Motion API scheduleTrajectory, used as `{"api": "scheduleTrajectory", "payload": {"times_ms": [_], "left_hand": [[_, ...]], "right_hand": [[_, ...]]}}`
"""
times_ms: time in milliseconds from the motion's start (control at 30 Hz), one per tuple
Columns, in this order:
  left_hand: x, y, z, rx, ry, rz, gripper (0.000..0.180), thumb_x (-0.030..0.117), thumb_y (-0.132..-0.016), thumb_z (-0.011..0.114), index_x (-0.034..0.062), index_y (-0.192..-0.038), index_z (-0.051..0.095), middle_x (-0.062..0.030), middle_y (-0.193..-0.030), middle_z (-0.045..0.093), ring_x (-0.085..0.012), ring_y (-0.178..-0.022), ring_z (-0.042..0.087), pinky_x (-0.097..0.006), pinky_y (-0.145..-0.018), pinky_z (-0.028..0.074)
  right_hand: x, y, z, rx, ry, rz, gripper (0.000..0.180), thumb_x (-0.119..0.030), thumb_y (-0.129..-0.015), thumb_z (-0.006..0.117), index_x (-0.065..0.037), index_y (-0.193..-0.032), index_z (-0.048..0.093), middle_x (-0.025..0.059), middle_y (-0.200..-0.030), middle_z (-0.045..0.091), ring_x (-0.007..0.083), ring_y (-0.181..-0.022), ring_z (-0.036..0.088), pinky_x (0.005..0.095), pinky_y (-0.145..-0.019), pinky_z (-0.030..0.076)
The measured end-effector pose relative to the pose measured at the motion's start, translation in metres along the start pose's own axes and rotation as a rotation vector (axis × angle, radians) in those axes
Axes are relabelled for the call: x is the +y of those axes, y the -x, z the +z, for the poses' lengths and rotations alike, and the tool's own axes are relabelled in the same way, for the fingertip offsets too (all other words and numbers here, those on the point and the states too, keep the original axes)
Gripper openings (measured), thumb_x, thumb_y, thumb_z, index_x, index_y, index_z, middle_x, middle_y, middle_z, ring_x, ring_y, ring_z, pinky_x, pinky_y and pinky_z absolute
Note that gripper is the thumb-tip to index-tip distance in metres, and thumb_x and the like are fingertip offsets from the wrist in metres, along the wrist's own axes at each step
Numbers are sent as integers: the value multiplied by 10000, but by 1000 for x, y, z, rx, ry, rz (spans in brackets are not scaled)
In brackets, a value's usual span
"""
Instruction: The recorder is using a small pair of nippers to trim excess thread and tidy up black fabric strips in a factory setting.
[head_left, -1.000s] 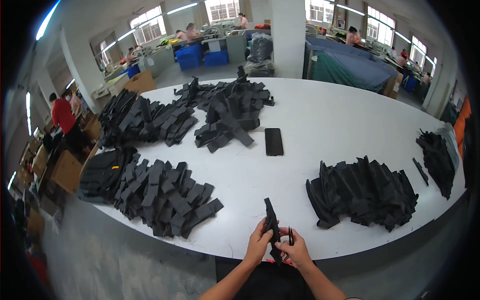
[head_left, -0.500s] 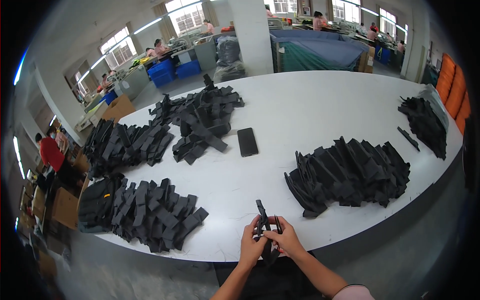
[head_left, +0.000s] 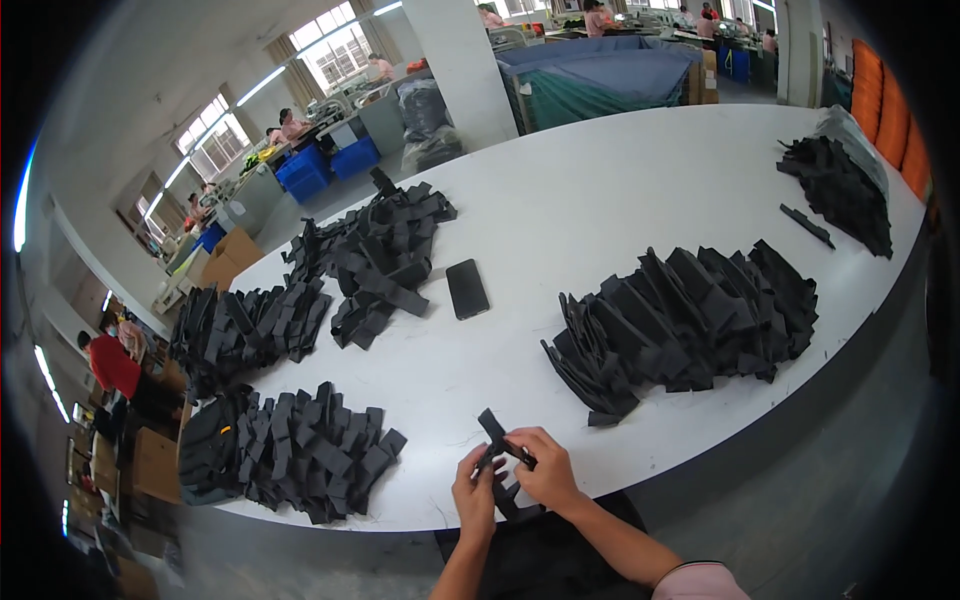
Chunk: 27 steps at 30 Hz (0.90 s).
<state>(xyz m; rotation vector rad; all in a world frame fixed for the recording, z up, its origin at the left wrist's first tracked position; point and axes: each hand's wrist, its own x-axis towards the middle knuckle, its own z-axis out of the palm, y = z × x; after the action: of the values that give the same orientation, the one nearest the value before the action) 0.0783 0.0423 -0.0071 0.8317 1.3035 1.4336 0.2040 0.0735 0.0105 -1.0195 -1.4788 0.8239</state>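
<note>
In front of me, near the front edge of the table, a black fabric strip (head_left: 491,424) is held up, its upper end sticking out above my fingers. My left hand (head_left: 474,492) is closed on the strip from its left side. My right hand (head_left: 545,472) is closed beside it, fingers meeting the strip near its top. A dark slim tool, which looks like thread snips (head_left: 521,456), shows under the right fingers; most of it is hidden. Lower down, another part of the black strip hangs between my hands.
Piles of black fabric pieces lie on the white table (head_left: 560,220): a large pile (head_left: 690,320) to the right, another pile (head_left: 315,455) at the near left. A phone (head_left: 467,289) lies mid-table. A bagged dark bundle (head_left: 840,190) sits far right. People work in the background.
The view has shifted slightly. My right hand has turned over and moved up toward the strip's top; the snips' upright blades no longer show. The strip's upper end now tilts left.
</note>
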Motion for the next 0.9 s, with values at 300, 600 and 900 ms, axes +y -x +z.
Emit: {"api": "scheduleTrajectory", "payload": {"times_ms": [300, 600, 900], "left_hand": [[-23, 4, 56, -112, -351, 129, 217, 16, -858, 583, -7, -1021, 441, -112, -985, 506, -161, -810, 559, -278, -740, 478], [-26, 5, 45, -34, -484, 244, 193, 30, -895, 518, -8, -1077, 571, -123, -957, 617, -181, -856, 598, -285, -757, 464], [23, -5, 38, 3, -451, -11, 291, 212, -950, 461, -24, -843, 593, -20, -655, 512, -89, -652, 456, -258, -593, 391]], "right_hand": [[25, -8, -48, 212, -19, 142, 372, 133, -642, 481, 0, -943, 654, 84, -904, 629, 147, -738, 603, 227, -622, 449], [36, 8, -51, 191, 48, 158, 371, 117, -643, 492, 10, -960, 653, 61, -895, 635, 92, -682, 575, 205, -590, 431], [18, -15, -57, -276, -260, 644, 233, -12, -739, 579, 17, -965, 627, -21, -680, 522, 22, -603, 436, 199, -497, 331]]}}
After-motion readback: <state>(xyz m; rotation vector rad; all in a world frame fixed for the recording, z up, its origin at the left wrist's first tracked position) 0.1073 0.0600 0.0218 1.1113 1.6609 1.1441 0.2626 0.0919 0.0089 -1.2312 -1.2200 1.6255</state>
